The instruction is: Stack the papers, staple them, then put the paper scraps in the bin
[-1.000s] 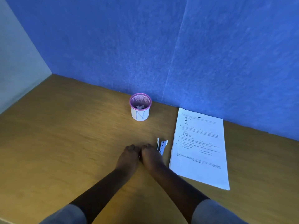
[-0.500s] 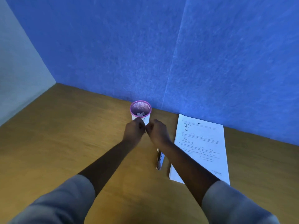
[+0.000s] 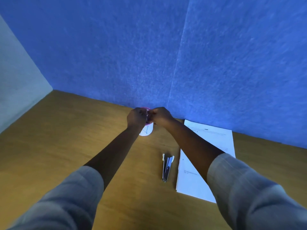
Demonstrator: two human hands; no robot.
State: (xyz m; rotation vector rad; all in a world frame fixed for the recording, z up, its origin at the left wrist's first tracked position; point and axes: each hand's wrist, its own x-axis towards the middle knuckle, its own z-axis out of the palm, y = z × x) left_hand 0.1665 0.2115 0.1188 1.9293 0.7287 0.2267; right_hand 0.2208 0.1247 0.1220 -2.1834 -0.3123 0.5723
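Pink-rimmed round bin (image 3: 146,131) — hands (curled) over it.

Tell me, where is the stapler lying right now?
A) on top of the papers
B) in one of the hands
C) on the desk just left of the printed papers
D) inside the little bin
C: the stapler lies flat on the wooden desk, beside the left edge of the papers, untouched by either hand.
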